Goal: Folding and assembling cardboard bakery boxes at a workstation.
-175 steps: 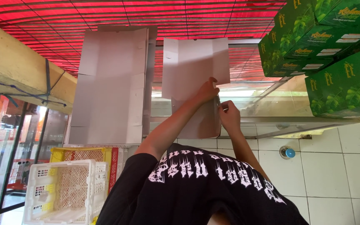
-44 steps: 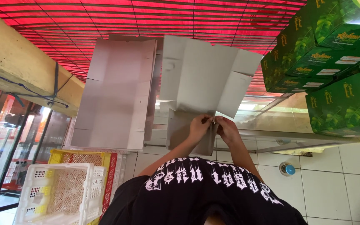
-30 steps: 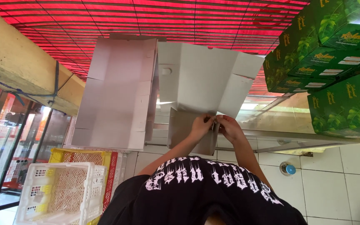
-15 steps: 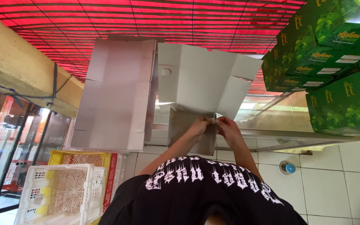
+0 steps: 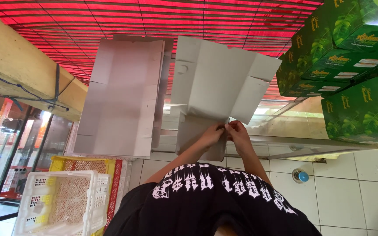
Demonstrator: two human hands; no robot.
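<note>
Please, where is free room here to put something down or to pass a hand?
Bare patch: white tiled floor between the bottle cap and green boxes. Crowded: both hands, left hand and right hand, on the cardboard sheet, second sheet beside; crates fill the left.

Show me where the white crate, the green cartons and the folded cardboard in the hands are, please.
white crate point(image 5: 57, 203): head view, on its front wall.
green cartons point(image 5: 355, 74): head view, on the side of the stack.
folded cardboard point(image 5: 217, 78): head view, on its wide middle panel.

I see a matt grey flat cardboard box blank point(image 5: 217, 83), white perforated plastic crate point(image 5: 57, 203), glossy green printed cartons point(image 5: 355, 70).
</note>
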